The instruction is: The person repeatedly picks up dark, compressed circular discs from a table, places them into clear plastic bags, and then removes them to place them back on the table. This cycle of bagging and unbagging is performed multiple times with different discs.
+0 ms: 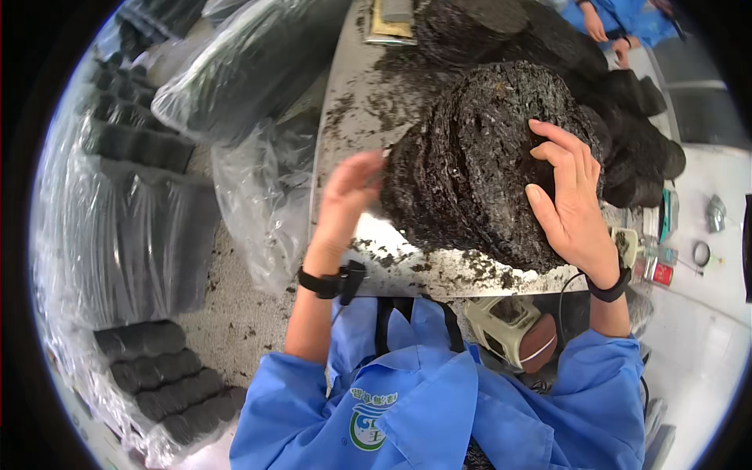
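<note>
A thick stack of dark, flaky round sheets (482,149), which looks like dried seaweed, stands on the white table (362,74) right in front of me. My right hand (570,188) lies against the right part of its top, fingers spread and curved. At the stack's left edge is my left hand (348,192). Motion smears its fingers, so I cannot tell whether they touch the sheets or hold anything. Dark crumbs are scattered over the table around the stack.
More dark round stacks (627,141) crowd the back right. A co-worker's hands (607,35) show beyond them. Clear plastic bags of dark rolls (133,235) fill the left side. Below the table's front edge sits a beige and brown machine (513,333). A red-labelled container (662,272) is at right.
</note>
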A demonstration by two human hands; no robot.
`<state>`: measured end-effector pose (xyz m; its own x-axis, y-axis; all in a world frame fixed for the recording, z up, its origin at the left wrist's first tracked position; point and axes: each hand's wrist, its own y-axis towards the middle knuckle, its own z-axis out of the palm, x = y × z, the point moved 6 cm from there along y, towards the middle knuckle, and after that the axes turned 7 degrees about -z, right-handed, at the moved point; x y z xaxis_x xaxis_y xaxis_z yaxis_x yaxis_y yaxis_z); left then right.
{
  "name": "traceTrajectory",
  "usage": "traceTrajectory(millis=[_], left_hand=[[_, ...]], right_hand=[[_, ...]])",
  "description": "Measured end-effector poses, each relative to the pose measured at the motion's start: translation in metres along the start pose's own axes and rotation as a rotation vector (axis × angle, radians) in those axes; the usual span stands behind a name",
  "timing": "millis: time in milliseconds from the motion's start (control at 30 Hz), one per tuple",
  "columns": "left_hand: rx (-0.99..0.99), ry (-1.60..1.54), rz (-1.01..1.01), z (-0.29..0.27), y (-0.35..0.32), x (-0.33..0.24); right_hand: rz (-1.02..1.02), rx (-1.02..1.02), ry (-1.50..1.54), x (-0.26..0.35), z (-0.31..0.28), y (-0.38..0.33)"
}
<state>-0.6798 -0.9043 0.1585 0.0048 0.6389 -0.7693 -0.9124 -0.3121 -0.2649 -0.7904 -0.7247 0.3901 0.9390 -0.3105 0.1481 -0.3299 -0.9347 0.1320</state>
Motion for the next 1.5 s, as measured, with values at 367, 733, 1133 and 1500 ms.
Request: traceTrajectory(millis=[367,733,1133,1500], left_hand=[[-0.368,-0.170,-0.543,-0.100,0.096,0.256],[-0.352,0.196,-0.208,-0.034,0.013,0.082],[-0.432,0.134,-0.596,-0.054,0.015,0.118],[-0.498,0.226,-0.449,-0.086,0.031,0.110]], right_hand=[[0.200,-0.235,0.325,-0.094,-0.007,-0.092],[1.162,-0.710,1.216,-0.202,0.103,-0.398],[1.299,-0.708,1.763,-0.163,0.249,-0.383],[1.443,-0.903,1.672,-0.221,0.267,-0.436]])
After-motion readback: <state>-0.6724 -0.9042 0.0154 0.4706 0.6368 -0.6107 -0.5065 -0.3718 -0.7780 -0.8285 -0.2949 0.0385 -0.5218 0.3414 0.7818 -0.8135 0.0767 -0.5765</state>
